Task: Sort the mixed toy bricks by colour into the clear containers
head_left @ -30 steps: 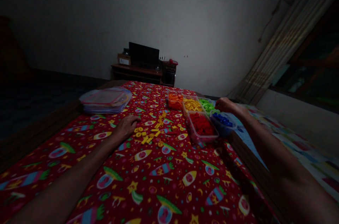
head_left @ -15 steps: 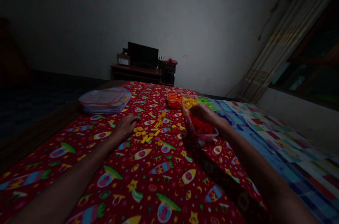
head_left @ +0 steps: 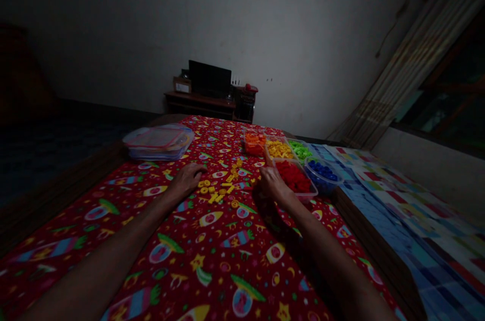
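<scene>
My left hand [head_left: 188, 179] rests on the red patterned cloth [head_left: 212, 260], fingers loosely apart and nothing seen in them. Just right of it lies a loose group of small yellow plastic toy pieces [head_left: 213, 196], some round like wheels, some bar-shaped. My right hand [head_left: 272, 182] is low beside the left wall of a clear container of red pieces [head_left: 293, 177]. Its fingers are drawn together and point down; whatever they hold, if anything, is hidden by the hand and the dim light.
Behind the red pieces stand containers of orange pieces [head_left: 254, 144], yellow pieces [head_left: 279, 149] and green pieces [head_left: 300, 150]. A round tub of blue pieces [head_left: 323, 171] is at their right. Stacked clear lids [head_left: 159, 143] lie far left. A monitor [head_left: 209, 78] stands by the wall.
My right hand has moved from above the red and yellow containers down and left to the cloth beside them. My left hand stays by the yellow pieces. The view has shifted slightly.
</scene>
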`<state>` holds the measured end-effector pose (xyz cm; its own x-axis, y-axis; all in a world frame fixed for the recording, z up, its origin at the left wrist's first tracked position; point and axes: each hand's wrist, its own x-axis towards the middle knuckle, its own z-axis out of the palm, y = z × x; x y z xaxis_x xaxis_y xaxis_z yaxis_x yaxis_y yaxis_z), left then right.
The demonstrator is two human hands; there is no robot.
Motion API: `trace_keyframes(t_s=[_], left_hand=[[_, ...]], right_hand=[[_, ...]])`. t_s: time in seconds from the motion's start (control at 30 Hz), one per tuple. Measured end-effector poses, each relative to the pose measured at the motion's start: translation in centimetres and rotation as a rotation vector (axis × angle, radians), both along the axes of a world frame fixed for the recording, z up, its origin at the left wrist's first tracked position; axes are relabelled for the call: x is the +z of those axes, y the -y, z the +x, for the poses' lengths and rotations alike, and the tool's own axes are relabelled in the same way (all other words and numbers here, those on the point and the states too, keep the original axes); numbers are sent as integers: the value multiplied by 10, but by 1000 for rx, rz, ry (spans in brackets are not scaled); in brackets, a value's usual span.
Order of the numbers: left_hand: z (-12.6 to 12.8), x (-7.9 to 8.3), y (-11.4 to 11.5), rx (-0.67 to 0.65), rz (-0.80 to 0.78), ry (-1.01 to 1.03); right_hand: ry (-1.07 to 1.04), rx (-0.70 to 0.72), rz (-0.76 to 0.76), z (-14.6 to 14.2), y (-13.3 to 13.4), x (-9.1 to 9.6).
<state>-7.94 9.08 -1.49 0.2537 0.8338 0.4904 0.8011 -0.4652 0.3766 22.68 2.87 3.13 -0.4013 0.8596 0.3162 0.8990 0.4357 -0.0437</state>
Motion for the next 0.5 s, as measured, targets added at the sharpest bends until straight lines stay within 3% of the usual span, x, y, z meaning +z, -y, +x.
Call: trace_keyframes(t_s=[0.1, 0.3, 0.5], left_hand=[[0, -1, 0, -12, -1, 7], [2, 4, 5, 1, -25, 9], [3, 6, 6, -1, -32, 4]], right_hand=[[-73, 63, 39, -5, -6, -7], [-4, 127, -31, -19, -12, -18], [-23, 73, -21, -29, -46, 10]])
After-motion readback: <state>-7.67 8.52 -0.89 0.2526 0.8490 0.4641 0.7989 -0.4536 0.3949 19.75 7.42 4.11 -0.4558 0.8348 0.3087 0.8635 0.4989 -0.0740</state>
